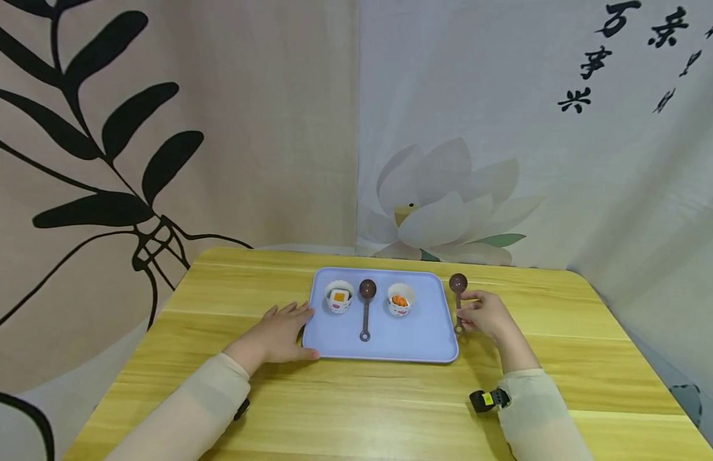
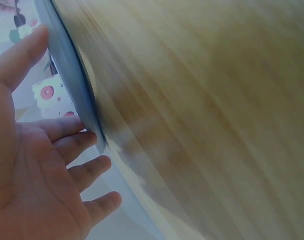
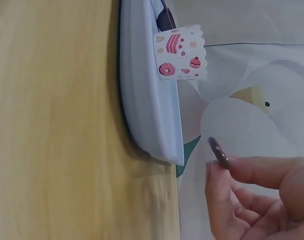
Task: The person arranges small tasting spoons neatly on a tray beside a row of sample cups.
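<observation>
Cream-sleeved forearms reach forward over the yellow wooden bench (image 1: 356, 410). Left hand (image 1: 281, 333) lies flat, palm down, fingers straight and slightly spread, their tips against the left edge of the pale blue rectangular plastic tray (image 1: 391, 342). Right hand (image 1: 487, 315) sits just right of the tray, fingers pinching the handle of a brown round-bowled plastic spoon (image 1: 458, 283). On the tray stand two white paper cups (image 1: 401, 299) with a second brown spoon (image 1: 366, 307) between them.
</observation>
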A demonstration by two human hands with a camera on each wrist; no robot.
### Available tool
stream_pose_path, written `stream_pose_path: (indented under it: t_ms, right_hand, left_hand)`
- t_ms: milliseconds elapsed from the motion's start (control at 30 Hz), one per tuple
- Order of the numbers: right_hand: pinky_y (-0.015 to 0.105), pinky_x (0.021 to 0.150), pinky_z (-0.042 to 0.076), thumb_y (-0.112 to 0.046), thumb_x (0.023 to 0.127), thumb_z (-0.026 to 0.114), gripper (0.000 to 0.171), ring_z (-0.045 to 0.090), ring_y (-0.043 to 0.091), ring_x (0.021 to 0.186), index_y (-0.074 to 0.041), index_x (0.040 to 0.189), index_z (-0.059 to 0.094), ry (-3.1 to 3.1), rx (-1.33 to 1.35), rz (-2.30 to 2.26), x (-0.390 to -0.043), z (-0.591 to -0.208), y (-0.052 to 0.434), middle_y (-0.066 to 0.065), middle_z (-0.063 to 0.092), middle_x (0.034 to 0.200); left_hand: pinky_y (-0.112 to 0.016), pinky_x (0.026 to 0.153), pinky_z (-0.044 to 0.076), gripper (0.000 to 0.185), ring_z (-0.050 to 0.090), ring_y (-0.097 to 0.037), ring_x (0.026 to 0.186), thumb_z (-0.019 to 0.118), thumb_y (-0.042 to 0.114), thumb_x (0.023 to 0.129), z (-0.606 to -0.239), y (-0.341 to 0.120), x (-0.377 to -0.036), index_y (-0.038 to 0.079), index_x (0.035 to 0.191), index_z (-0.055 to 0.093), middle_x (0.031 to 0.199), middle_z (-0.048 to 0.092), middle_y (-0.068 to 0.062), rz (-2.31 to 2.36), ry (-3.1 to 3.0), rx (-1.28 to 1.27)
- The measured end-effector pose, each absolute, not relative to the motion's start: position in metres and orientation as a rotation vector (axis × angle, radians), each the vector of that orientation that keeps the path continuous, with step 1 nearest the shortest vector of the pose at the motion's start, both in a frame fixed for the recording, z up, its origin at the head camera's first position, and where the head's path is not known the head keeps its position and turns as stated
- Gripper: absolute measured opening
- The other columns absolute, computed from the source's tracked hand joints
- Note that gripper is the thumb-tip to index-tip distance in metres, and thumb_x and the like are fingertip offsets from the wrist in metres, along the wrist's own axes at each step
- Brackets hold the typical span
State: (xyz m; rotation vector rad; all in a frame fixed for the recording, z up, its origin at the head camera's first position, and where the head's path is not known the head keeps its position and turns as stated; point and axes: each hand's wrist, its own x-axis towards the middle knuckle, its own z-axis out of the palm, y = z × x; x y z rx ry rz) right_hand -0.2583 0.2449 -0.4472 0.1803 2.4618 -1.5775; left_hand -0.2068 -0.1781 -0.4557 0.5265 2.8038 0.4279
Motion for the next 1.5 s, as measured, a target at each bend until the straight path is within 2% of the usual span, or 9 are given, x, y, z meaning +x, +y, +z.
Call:
stream_pose_path:
  t_ms: [367, 600, 1000, 1500]
  right_hand:
    - [0.025, 0.061, 0.057, 0.008, 0.092, 0.064, 0.046, 0.063, 0.013, 0.066, 0.014, 0.135, 0.046, 2.439, 0.122, -1.605, -0.254, -0.449, 0.237, 0.016, 0.065, 0.093]
    - [0.031, 0.066, 0.060, 0.007, 0.092, 0.064, 0.044, 0.064, 0.013, 0.068, 0.014, 0.133, 0.048, 2.438, 0.081, -1.595, -0.252, -0.452, 0.231, 0.018, 0.067, 0.094]
    - [0.026, 0.062, 0.058, 0.007, 0.093, 0.064, 0.041, 0.064, 0.013, 0.069, 0.012, 0.131, 0.051, 2.446, 0.080, -1.577, -0.253, -0.460, 0.224, 0.016, 0.066, 0.093]
    - [0.028, 0.063, 0.058, 0.005, 0.092, 0.066, 0.040, 0.063, 0.014, 0.068, 0.012, 0.130, 0.054, 2.488, 0.052, -1.518, -0.252, -0.459, 0.214, 0.017, 0.065, 0.092]
  left_hand:
    - [-0.065, 0.117, 0.015, 0.100, 0.024, -0.041, 0.148, 0.073, 0.061, 0.082, -0.455, -0.178, -0.206, 0.000, 0.153, 0.038, 0.161, 0.031, -0.016, 0.422, 2.806, 0.526]
    - [-0.064, 0.117, 0.015, 0.100, 0.024, -0.041, 0.148, 0.072, 0.062, 0.082, -0.457, -0.177, -0.207, 0.001, 0.153, 0.038, 0.161, 0.030, -0.014, 0.410, 2.806, 0.522]
    - [-0.065, 0.116, 0.015, 0.100, 0.025, -0.042, 0.148, 0.072, 0.062, 0.082, -0.457, -0.177, -0.208, 0.000, 0.153, 0.038, 0.161, 0.030, -0.015, 0.415, 2.811, 0.539]
    - [-0.065, 0.116, 0.015, 0.100, 0.025, -0.043, 0.147, 0.072, 0.062, 0.082, -0.457, -0.178, -0.207, -0.001, 0.152, 0.038, 0.161, 0.030, -0.016, 0.418, 2.808, 0.536]
